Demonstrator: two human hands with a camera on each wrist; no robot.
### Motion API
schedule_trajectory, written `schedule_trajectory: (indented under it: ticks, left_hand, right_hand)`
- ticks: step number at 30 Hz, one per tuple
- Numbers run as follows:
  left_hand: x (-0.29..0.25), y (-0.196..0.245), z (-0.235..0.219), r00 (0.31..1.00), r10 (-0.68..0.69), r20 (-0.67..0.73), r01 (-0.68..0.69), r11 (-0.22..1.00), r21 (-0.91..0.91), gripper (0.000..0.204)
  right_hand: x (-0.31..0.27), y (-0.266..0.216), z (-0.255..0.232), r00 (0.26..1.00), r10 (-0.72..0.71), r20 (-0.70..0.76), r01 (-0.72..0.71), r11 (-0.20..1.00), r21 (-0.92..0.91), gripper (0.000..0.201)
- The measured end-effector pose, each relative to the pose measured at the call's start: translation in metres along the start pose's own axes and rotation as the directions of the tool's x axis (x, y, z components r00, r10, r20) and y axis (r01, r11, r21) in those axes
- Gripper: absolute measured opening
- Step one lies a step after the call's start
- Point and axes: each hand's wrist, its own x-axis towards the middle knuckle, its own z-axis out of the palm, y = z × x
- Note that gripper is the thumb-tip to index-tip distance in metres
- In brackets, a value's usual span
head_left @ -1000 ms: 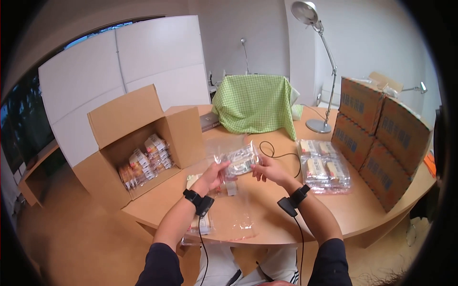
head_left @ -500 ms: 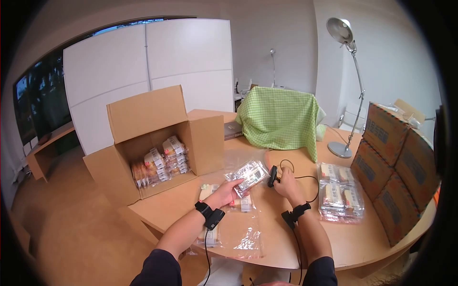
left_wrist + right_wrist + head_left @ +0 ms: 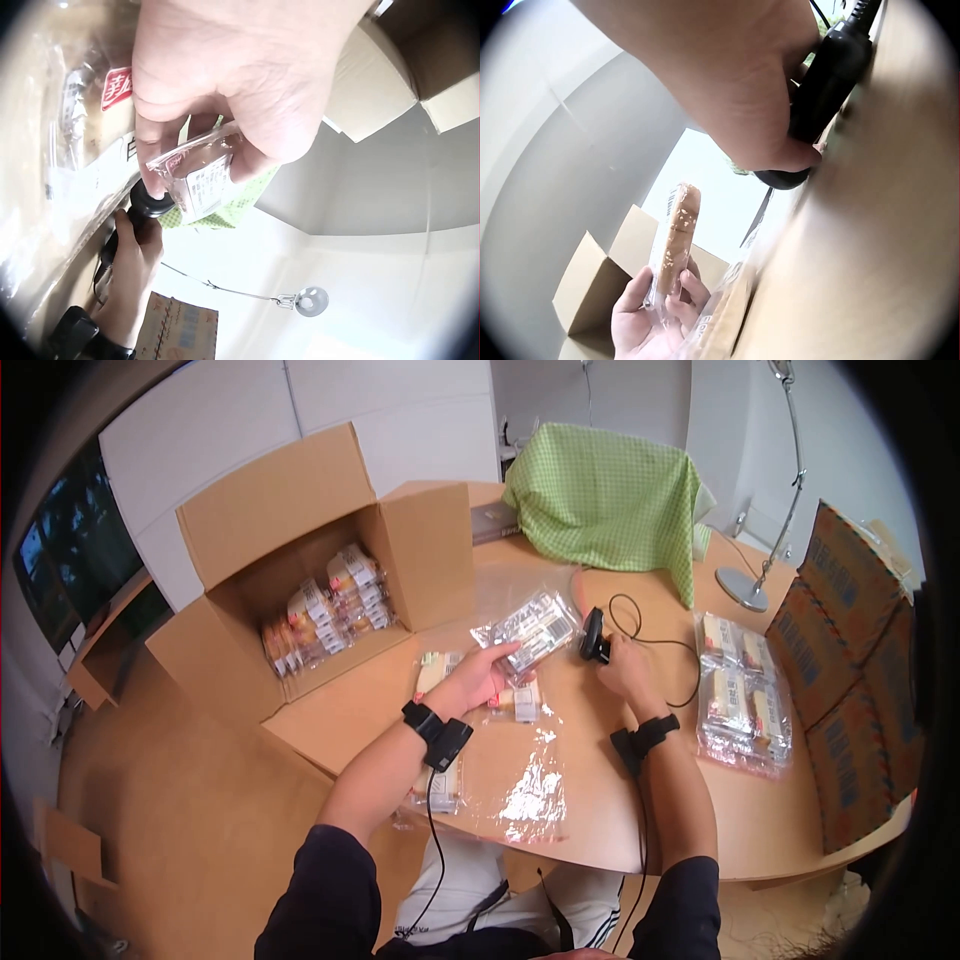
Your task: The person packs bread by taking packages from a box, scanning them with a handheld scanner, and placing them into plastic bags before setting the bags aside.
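Observation:
In the head view my left hand (image 3: 472,685) pinches a clear-wrapped bread pack (image 3: 538,632), its printed label facing up. The left wrist view shows this pack (image 3: 202,181) between thumb and fingers; sesame-like specks dot the bread (image 3: 681,232) in the right wrist view. Just right of the pack, my right hand (image 3: 628,668) grips a black handheld device (image 3: 595,636) with a cable. Seen from the right wrist, its dark handle (image 3: 829,82) lies within the curled fingers, close above the tabletop. More wrapped bread (image 3: 520,700) lies beneath my left hand.
An open cardboard box (image 3: 430,555) holding stacked bread packs stands at left. Bagged packs (image 3: 735,695) lie at right beside stacked printed cartons (image 3: 845,750). Behind are a green checked cloth (image 3: 610,495) and a lamp (image 3: 742,588). A clear plastic bag (image 3: 530,785) covers the front.
My right hand has let go of the bread pack, moved right and taken hold of the black device. My left hand still holds the pack. The head view has shifted and tilted down.

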Motion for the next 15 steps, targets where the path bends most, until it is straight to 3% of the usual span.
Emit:
schedule_trajectory:
  ticks: [3, 5, 9, 11, 15]
  left_hand:
    - [0.0, 0.0, 0.0, 1.0, -0.007, -0.008, 0.006, 0.999, -0.045, 0.035]
    - [0.0, 0.001, 0.002, 1.0, -0.015, -0.013, 0.014, 0.998, -0.054, 0.034]
    - [-0.001, 0.003, 0.004, 1.0, -0.011, -0.019, 0.011, 1.0, 0.02, 0.038]
    - [-0.001, 0.002, 0.003, 1.0, 0.005, 0.02, -0.006, 1.0, 0.021, 0.039]
    - [0.001, 0.002, 0.0, 0.999, -0.018, 0.034, 0.017, 1.0, 0.026, 0.04]
  right_hand:
    - [0.002, -0.005, -0.012, 0.999, -0.003, -0.039, 0.004, 1.0, 0.026, 0.037]
    - [-0.002, -0.024, -0.043, 0.989, 0.103, 0.107, -0.118, 0.983, 0.142, 0.04]
    - [0.015, -0.009, -0.054, 0.992, 0.023, -0.127, 0.025, 0.929, 0.368, 0.036]
    - [0.002, -0.035, -0.096, 0.993, 0.117, -0.012, -0.091, 0.829, 0.552, 0.026]
    - [-0.024, -0.064, -0.145, 0.995, 0.054, 0.081, -0.09, 0.821, 0.563, 0.026]
